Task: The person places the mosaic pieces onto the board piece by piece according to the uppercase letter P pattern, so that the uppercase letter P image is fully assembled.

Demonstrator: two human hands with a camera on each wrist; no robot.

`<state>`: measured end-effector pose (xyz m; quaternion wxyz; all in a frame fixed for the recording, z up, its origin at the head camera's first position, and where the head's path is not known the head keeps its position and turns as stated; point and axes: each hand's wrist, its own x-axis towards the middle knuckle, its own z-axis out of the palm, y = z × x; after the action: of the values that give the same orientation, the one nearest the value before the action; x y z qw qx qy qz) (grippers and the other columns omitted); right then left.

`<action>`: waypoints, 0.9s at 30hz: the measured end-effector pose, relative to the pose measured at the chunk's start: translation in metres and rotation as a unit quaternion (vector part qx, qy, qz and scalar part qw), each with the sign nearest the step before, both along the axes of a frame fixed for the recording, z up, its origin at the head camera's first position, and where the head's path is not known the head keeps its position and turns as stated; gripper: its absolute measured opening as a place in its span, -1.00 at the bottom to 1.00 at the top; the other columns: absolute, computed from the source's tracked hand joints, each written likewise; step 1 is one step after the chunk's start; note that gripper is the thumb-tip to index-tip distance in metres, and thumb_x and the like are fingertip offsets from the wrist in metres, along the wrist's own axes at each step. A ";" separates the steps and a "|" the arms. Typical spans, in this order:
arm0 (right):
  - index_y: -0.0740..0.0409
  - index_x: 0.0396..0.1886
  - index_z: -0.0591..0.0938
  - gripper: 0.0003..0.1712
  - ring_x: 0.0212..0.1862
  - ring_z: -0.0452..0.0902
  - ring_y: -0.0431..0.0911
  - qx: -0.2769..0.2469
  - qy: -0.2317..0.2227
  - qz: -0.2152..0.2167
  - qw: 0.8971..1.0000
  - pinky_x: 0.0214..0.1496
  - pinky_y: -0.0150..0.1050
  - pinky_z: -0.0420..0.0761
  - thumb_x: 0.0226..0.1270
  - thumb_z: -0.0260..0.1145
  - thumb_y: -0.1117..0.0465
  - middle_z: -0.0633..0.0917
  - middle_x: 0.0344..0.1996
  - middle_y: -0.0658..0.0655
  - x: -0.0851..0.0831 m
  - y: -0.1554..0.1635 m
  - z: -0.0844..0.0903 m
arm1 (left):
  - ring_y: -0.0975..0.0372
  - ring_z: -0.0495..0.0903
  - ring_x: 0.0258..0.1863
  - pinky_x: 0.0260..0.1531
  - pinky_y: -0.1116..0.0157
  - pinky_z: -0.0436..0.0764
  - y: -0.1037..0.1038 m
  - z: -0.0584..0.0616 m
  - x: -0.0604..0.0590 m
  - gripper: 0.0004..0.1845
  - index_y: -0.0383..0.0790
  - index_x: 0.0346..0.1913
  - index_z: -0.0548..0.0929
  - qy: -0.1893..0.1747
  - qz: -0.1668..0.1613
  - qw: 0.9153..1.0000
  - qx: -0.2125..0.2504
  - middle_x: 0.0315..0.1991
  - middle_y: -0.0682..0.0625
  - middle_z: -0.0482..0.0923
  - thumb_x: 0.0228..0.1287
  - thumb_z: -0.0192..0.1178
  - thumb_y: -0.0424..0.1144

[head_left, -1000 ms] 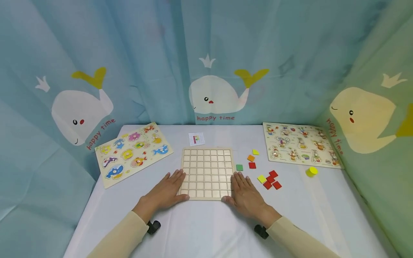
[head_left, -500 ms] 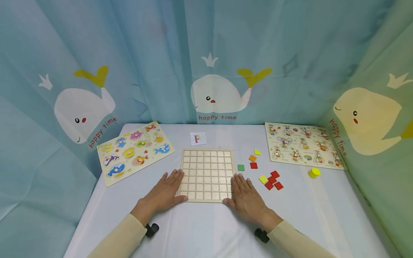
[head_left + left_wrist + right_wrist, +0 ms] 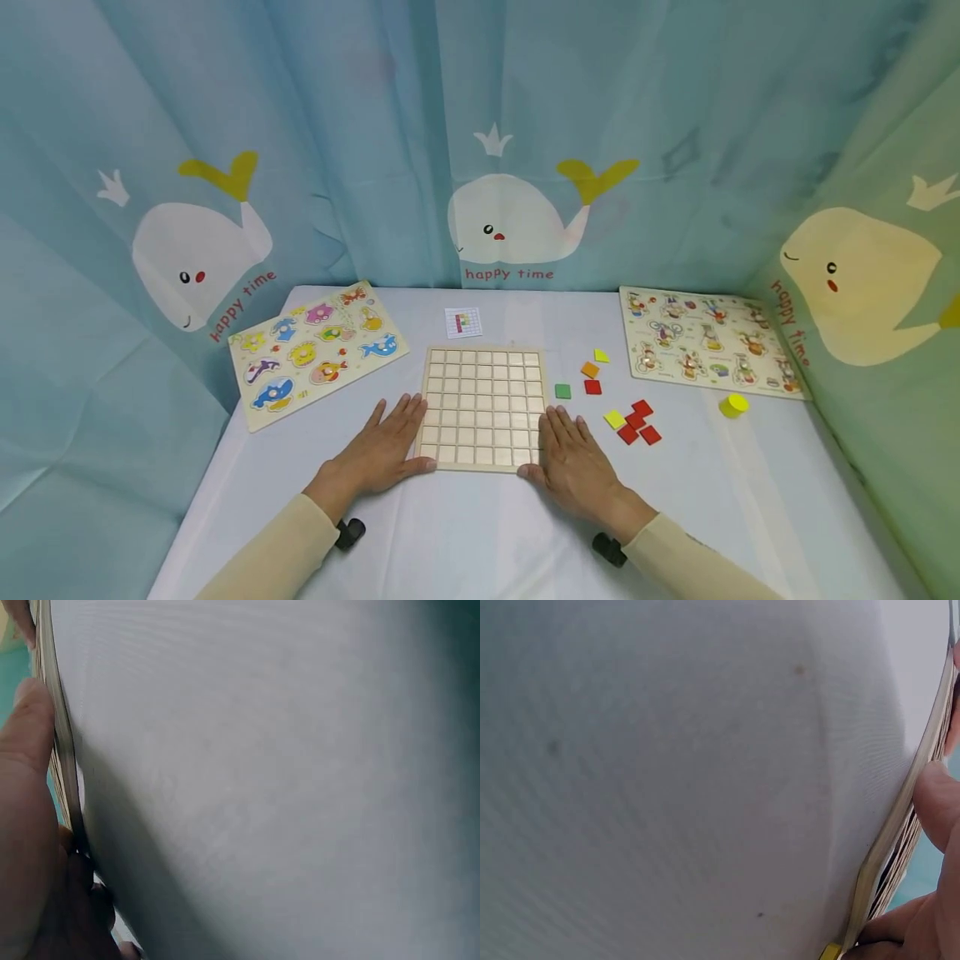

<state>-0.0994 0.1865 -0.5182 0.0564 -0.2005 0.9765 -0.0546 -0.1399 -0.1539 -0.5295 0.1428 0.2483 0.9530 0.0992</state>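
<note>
Wooden board (image 3: 483, 408), pale and square, lying flat on the white tablecloth (image 3: 465, 546) between the two hands; face ruled into small square cells, seven across and seven deep, dark grooves between, a thin plain rim all round; a soft sheen on the cells. Left hand (image 3: 378, 447) along the left edge, fingers laid out straight, thumb at the near left corner; right hand (image 3: 576, 467) mirrors it on the right edge, thumb at the near right corner; grip released on both, fingertips merely touching the wood.

Hard to make out: the hands cover parts of the side rims and both near corners; left wrist view mostly blurred cloth, the board a slanting strip at the left, the lower fingers lost in shadow; right wrist view likewise, board edge-on at the right, thumb against it, a yellow scrap (image 3: 831, 952) cut off at the bottom, identity unclear.

Just right of the board, a green tile (image 3: 562, 391); near it red, orange and yellow ones in a loose line; beyond, a yellow tile (image 3: 614, 419) with four reds in a cluster; behind the board a small card (image 3: 462, 322), its coloured grid too tiny to read fully; farther out, a sea-animal puzzle (image 3: 318, 354) at left, another puzzle (image 3: 730, 346) at right, its figures too small to name; a yellow block (image 3: 733, 406) near the latter; sleeves cut by the lower frame edge.
</note>
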 end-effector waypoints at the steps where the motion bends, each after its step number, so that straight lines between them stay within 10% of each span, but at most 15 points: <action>1: 0.54 0.56 0.26 0.05 0.65 0.09 0.36 0.001 0.000 0.000 1.000 0.67 0.32 0.13 0.55 0.18 -0.30 0.27 0.58 0.50 0.000 0.000 0.001 | 0.00 -0.13 0.74 0.71 -0.14 -0.17 0.000 0.000 0.000 0.10 -0.28 0.71 -0.03 0.001 -0.001 1.000 0.001 0.74 -0.12 -0.10 0.46 0.03 0.44; 20: 0.49 0.55 0.31 0.06 0.65 0.13 0.32 -0.014 -0.002 0.000 1.000 0.66 0.30 0.19 0.49 0.26 -0.30 0.30 0.58 0.46 0.001 0.000 -0.004 | 0.01 -0.12 0.73 0.71 -0.13 -0.16 -0.006 0.002 0.000 0.09 -0.27 0.71 0.02 -0.024 0.002 0.999 0.022 0.73 -0.12 -0.05 0.42 0.19 0.35; 27: 0.38 0.53 0.40 -0.07 0.60 0.23 0.32 -0.117 -0.041 -0.015 0.992 0.60 0.31 0.30 0.47 0.36 -0.20 0.45 0.52 0.36 -0.010 0.027 0.014 | -0.03 -0.11 0.73 0.70 -0.16 -0.15 -0.004 0.005 0.001 0.07 -0.29 0.70 0.02 -0.031 0.002 0.999 0.045 0.73 -0.14 -0.04 0.44 0.20 0.32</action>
<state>-0.1098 0.2133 -0.5042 0.0720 -0.1892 0.9630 -0.1779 -0.1388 -0.1574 -0.5246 0.1604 0.2490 0.9433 0.1497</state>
